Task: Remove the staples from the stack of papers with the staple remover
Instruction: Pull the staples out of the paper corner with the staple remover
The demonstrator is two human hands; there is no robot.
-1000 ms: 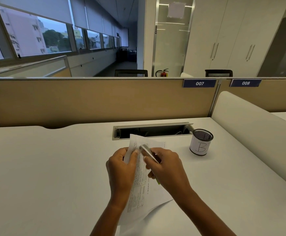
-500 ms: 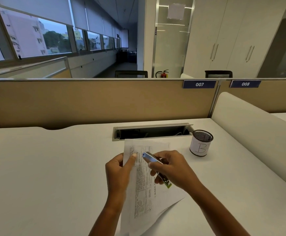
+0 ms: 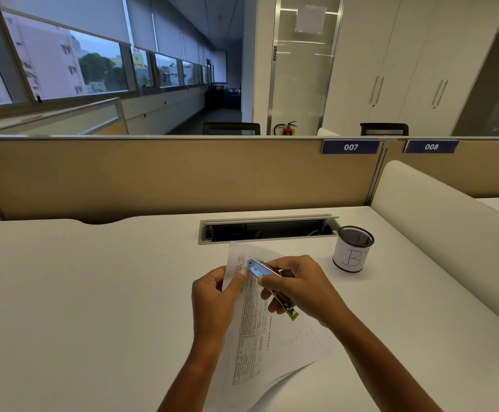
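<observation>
A thin stack of printed papers (image 3: pixel 255 331) lies on the white desk (image 3: pixel 78 292) in front of me, its near corner lifted off the surface. My left hand (image 3: pixel 214 298) holds the stack's left edge near the top, thumb pressed on the sheet. My right hand (image 3: pixel 298 288) grips a slim metal staple remover (image 3: pixel 267 281) with a blue tip and a green rear end. The blue tip points at the top left corner of the papers, right beside my left thumb. No staple is visible at this size.
A black mesh pen cup (image 3: pixel 351 249) wrapped in paper marked "B" stands to the right of the papers. An open cable tray slot (image 3: pixel 267 228) runs behind them. A tan partition (image 3: pixel 168 176) closes the back and a white divider (image 3: pixel 450 233) the right side.
The papers went from being held up and folded in both hands to lying flatter on the desk. The right hand drew the staple remover back, then brought its tip close to the top left corner.
</observation>
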